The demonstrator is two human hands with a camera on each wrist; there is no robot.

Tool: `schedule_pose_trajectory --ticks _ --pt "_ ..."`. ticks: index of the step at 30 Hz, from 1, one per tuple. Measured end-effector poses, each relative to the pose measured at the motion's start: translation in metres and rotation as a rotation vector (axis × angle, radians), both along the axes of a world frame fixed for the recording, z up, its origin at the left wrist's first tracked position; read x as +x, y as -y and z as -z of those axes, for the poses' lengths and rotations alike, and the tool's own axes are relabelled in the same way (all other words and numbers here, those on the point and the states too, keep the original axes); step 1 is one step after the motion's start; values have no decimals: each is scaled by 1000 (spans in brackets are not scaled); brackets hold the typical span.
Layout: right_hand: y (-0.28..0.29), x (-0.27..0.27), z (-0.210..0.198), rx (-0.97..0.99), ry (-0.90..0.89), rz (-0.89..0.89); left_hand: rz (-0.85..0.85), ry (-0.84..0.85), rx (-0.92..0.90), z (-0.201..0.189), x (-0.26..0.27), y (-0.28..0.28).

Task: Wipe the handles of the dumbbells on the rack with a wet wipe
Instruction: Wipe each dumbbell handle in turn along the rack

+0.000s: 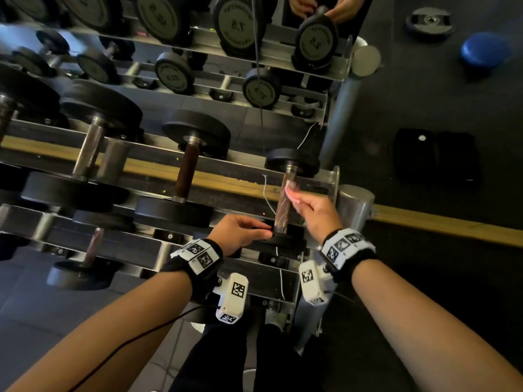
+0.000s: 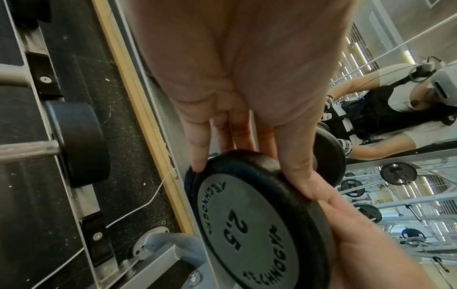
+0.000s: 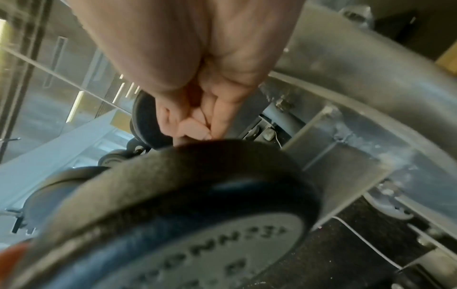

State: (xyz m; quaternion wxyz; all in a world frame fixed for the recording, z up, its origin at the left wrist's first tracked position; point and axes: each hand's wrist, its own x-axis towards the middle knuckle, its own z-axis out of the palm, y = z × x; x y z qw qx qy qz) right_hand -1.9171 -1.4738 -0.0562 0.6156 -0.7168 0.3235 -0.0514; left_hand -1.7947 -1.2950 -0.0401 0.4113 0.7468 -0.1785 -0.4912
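The left hand (image 1: 240, 232) grips the near weight plate (image 2: 252, 224) of the small dumbbell (image 1: 284, 199) at the right end of the rack (image 1: 334, 176), fingers (image 2: 197, 154) curled over the plate's rim and thumb on its other side. The plate's face reads 2.5. The right hand (image 1: 317, 213) pinches a pale wet wipe (image 1: 291, 189) between thumb and fingertips and presses it against the right side of the dumbbell's handle (image 1: 284, 205), about midway along the bar. In the right wrist view the curled fingers (image 3: 222, 119) show just past the blurred plate rim; the wipe itself cannot be made out there.

The dumbbell lies across the rack's rails, its far plate (image 1: 291, 162) toward the mirror. To its left sit a dark-handled dumbbell (image 1: 185, 176) and, farther left, a larger steel-handled one (image 1: 87, 154). A thin white cable (image 1: 267, 193) hangs just left of the wiped handle. On the dark floor to the right lie a black bag (image 1: 435, 157), a blue ball (image 1: 485, 50) and a loose weight plate (image 1: 430, 22).
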Motion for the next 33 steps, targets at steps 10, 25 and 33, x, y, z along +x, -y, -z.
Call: schedule_pose_trajectory --ticks 10,25,33 --pt "19 -15 -29 -7 -72 -104 30 -18 19 -2 4 1" --pt "-8 -33 -17 -221 -195 -343 41 63 -5 -3 -2 -1" --pt "29 8 -22 -213 -94 171 208 60 -70 2 8 -12"
